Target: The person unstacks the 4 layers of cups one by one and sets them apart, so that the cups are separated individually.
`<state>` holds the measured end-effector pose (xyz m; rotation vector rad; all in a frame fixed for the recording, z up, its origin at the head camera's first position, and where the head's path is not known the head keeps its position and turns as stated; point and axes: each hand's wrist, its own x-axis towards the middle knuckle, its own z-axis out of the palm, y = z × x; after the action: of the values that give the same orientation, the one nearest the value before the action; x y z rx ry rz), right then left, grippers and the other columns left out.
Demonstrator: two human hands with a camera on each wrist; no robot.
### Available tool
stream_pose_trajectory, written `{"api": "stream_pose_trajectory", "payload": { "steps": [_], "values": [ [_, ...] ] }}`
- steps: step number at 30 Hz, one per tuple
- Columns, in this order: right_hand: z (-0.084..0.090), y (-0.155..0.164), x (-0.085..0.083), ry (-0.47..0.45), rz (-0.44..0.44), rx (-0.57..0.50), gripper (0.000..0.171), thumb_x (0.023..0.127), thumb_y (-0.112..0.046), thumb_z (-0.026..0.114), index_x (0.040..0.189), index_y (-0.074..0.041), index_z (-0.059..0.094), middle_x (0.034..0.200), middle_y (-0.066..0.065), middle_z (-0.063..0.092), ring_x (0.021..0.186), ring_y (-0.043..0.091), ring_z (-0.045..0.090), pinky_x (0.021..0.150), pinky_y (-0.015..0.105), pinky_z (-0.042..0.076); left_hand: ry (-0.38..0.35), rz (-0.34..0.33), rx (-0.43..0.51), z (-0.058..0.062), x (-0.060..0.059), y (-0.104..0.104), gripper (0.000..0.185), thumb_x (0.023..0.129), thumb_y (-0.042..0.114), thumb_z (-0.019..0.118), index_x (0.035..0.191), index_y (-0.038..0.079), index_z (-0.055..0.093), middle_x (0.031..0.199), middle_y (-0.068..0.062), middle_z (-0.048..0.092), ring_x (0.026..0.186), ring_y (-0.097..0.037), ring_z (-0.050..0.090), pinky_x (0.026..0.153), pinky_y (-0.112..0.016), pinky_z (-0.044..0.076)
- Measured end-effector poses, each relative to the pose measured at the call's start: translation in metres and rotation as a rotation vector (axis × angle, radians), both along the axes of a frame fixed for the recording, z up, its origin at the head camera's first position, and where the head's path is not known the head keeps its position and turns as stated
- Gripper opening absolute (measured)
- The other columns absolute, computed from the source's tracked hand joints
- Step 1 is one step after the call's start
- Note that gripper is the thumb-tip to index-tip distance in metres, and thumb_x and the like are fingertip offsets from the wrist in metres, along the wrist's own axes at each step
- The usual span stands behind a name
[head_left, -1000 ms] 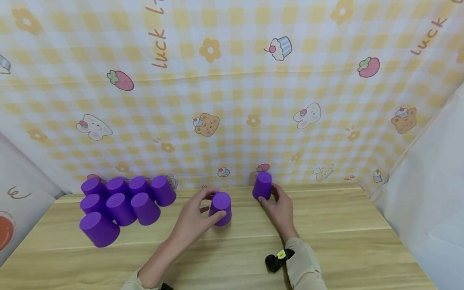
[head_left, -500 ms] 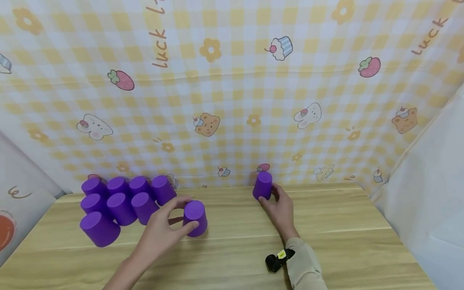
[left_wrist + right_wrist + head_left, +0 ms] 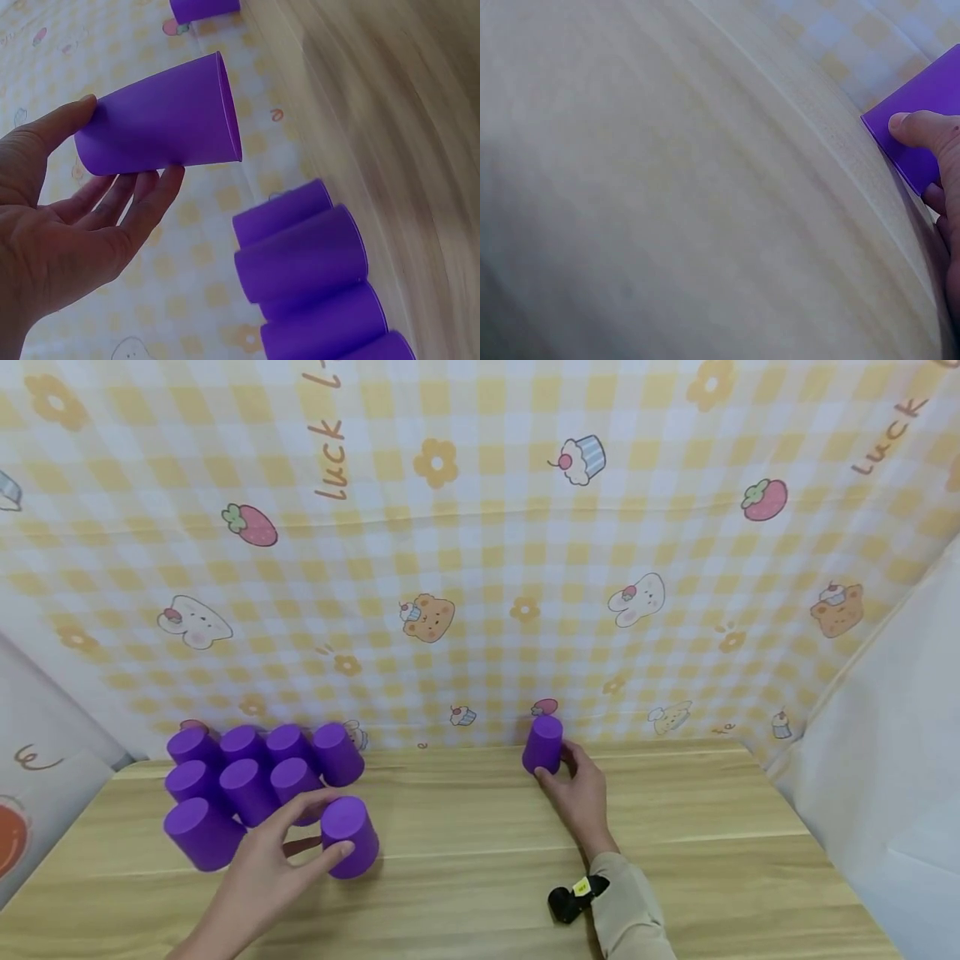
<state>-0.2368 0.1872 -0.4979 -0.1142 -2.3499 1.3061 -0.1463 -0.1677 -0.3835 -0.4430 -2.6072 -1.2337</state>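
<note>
My left hand [image 3: 281,860] grips an upturned purple cup [image 3: 349,837] between thumb and fingers, just right of a cluster of several upturned purple cups [image 3: 247,781] at the table's left. In the left wrist view the held cup [image 3: 161,124] lies in my left hand [image 3: 90,217], a little off the wood, with cluster cups [image 3: 300,262] beside it. My right hand [image 3: 573,785] holds another upturned purple cup [image 3: 543,744] standing near the back wall; its thumb [image 3: 915,127] presses that cup [image 3: 930,120].
The wooden table [image 3: 487,860] ends at a yellow checked cloth wall [image 3: 480,568] behind. A small black device [image 3: 573,897] sits at my right sleeve. White sheeting [image 3: 877,760] hangs at the right edge.
My left hand has carried its cup leftward from the table's middle to beside the cluster. The right hand and its cup have stayed put.
</note>
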Motion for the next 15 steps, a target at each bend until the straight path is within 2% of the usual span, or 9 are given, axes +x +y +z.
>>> {"api": "stream_pose_trajectory", "payload": {
  "steps": [4,10,15],
  "values": [
    [0.0,0.0,0.0,-0.012,0.008,-0.007,0.053,0.068,-0.023,0.073,0.114,-0.008,0.05,0.107,0.008,0.057,0.097,0.017,0.053,0.085,0.029,0.042,0.024,0.026,-0.016,0.001,0.005,-0.011,0.046,0.066,0.022,0.074,0.107,0.021,0.053,0.09,0.008,0.054,0.085,-0.003,0.049,0.065,-0.021,0.05],
    [0.0,0.0,0.0,-0.004,0.005,-0.004,0.054,0.068,-0.023,0.073,0.115,-0.008,0.05,0.106,0.008,0.057,0.097,0.017,0.054,0.084,0.029,0.043,0.023,0.055,-0.043,0.002,0.009,-0.023,0.047,0.067,0.019,0.073,0.108,0.018,0.052,0.097,0.006,0.053,0.088,0.0,0.047,0.064,-0.021,0.05],
    [-0.001,0.001,0.0,-0.006,0.006,0.002,0.054,0.068,-0.024,0.072,0.115,-0.008,0.05,0.106,0.007,0.057,0.097,0.017,0.053,0.084,0.029,0.043,0.053,0.07,-0.076,0.001,0.011,-0.031,0.047,0.067,0.016,0.073,0.109,0.014,0.052,0.097,0.004,0.053,0.087,0.004,0.046,0.062,-0.019,0.05]
  ]
}}
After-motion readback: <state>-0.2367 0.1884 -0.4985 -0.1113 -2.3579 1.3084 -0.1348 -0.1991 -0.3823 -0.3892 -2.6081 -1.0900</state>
